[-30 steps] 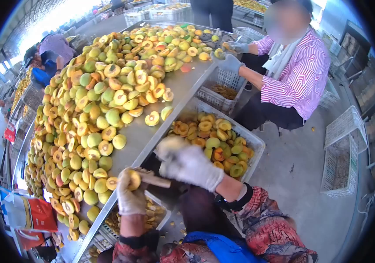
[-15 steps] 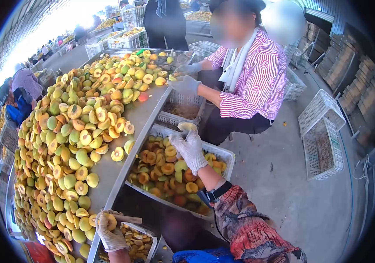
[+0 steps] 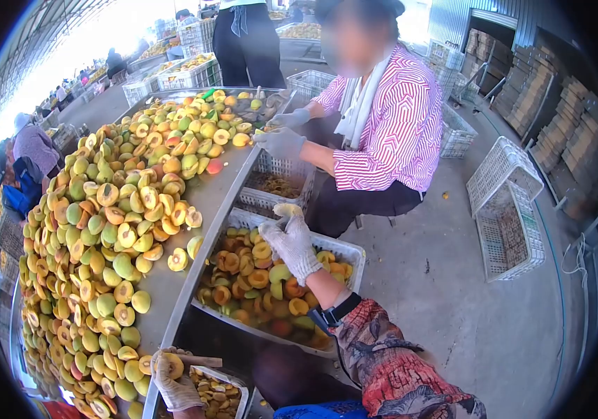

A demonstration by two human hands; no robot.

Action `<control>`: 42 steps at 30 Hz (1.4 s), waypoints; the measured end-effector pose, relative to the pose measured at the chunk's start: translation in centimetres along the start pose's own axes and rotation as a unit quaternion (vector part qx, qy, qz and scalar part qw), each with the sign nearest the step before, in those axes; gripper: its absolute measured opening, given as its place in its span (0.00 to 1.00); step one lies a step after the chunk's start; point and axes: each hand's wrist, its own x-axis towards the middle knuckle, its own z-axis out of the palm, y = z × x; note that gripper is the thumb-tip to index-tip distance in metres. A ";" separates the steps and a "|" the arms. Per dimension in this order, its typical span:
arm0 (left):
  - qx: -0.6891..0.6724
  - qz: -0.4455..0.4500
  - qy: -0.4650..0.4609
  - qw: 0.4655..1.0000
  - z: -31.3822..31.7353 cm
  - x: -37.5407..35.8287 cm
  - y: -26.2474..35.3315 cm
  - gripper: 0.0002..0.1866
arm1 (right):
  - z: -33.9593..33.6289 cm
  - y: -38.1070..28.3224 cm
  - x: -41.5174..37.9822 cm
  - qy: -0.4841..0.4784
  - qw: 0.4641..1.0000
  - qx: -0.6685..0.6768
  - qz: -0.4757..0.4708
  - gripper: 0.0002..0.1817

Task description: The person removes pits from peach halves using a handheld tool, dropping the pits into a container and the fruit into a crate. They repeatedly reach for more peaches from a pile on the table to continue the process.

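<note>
One table [image 3: 216, 199] is carrying a fruit heap [image 3: 107, 234], too many pieces to count, probably light, soft, slick and bruising easily, best held skin-side. One fruit-filled crate [image 3: 359, 262] is sitting below the right hand [image 3: 292, 244], its fingers standing apart; the left hand [image 3: 174, 388] is gripping one fruit half [image 3: 172, 364] and one flat tool [image 3: 202, 361] by the table's edge.

Gloved right hand [image 3: 292, 246] held out ahead, gloved left hand [image 3: 175, 387] gripping low down.
The right arm [image 3: 391, 357] stretches forward in a red-and-grey patterned sleeve [image 3: 410, 384]; its wrist [image 3: 322, 288] shows bare between glove [image 3: 304, 262] and dark band [image 3: 343, 309], fingers parted. The left hand sits lower, nearer the body, fingers curled, its forearm mostly out of view.
</note>
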 end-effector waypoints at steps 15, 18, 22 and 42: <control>-0.008 0.010 -0.011 1.000 -0.8 0.2 -0.7 0.15 | 0.0 -0.4 -0.2 0.032 0.999 0.003 -0.007 0.20; 0.005 -0.001 0.007 1.000 -1.3 0.4 -0.8 0.14 | -0.1 3.4 0.7 -0.009 0.979 -0.164 -0.118 0.20; -0.020 -0.014 0.019 1.000 -0.9 0.0 -0.5 0.13 | 1.8 4.7 -3.2 -0.152 0.958 -0.225 -0.091 0.17; -0.011 -0.020 0.023 0.999 -2.1 -1.9 1.0 0.13 | 1.7 6.9 -10.8 -0.191 0.963 -0.156 0.112 0.13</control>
